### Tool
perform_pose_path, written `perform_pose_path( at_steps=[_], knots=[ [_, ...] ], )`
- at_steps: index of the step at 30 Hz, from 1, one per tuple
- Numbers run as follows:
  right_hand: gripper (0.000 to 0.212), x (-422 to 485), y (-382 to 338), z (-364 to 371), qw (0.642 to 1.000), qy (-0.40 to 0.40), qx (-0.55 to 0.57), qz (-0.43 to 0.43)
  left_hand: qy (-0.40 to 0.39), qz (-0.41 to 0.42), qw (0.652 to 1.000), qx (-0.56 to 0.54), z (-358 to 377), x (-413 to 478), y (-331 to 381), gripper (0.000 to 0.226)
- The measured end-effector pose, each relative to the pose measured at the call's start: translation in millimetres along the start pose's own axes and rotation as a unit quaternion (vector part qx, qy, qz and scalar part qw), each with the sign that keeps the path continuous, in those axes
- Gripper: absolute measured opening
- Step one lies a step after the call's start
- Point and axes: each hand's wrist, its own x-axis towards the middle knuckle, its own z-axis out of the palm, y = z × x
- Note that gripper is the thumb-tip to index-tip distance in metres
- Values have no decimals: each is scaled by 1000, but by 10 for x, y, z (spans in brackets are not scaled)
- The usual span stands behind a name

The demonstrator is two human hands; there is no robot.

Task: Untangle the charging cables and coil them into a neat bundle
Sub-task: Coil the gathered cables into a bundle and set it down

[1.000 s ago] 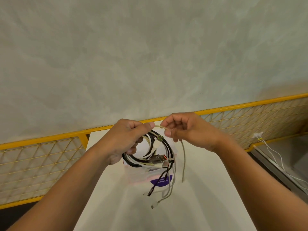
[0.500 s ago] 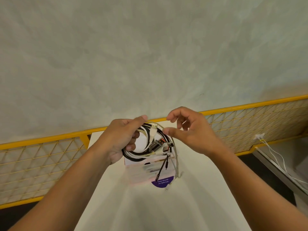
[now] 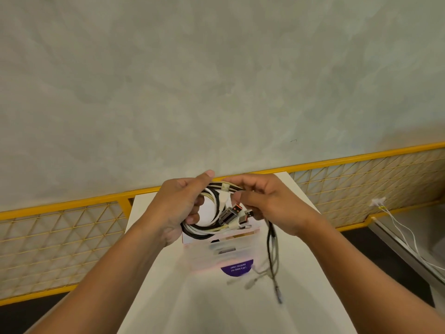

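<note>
A coil of black and white charging cables [image 3: 212, 227] hangs above the white table [image 3: 216, 304]. My left hand [image 3: 178, 208] grips the coil's left side, thumb laid over its top. My right hand [image 3: 267, 203] pinches the strands at the coil's upper right. Two USB plugs [image 3: 237, 215] stick out of the coil between the hands. Loose tails [image 3: 273, 259], one black and some pale, drop from my right hand and blur near the table.
A pink and white box with a purple label [image 3: 237, 270] sits on the table under the coil. A yellow mesh rail [image 3: 60, 235] runs behind the table. At the right, white cords [image 3: 404, 232] trail from a plug along a grey ledge.
My right hand has closed in on the coil and now pinches its upper right. The loose tails swung to the right and hang lower. The coil shifted slightly right.
</note>
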Motion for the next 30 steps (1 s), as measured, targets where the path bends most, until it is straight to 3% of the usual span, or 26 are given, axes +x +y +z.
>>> perform_pose_path(
  at_steps=[6,11,18,20,23,30],
  knots=[
    [42,-160,-68,4,998,37,-26,-35,-1,-14,999,-36,4,5,-9,43],
    [60,-239,-72,-4,996,-1,-74,-52,1,-48,993,-113,17,69,34,33],
    [56,-242,27,-47,999,-37,11,-7,15,-114,972,-206,38,132,0,32],
    [49,-246,16,12,999,-34,29,-4,48,-93,978,-183,53,140,-20,32],
    [36,-225,-35,158,998,32,51,2,119,-27,985,-119,115,156,-23,38],
    [24,-33,13,360,976,144,161,14,215,90,967,-108,255,138,0,47]
  ],
)
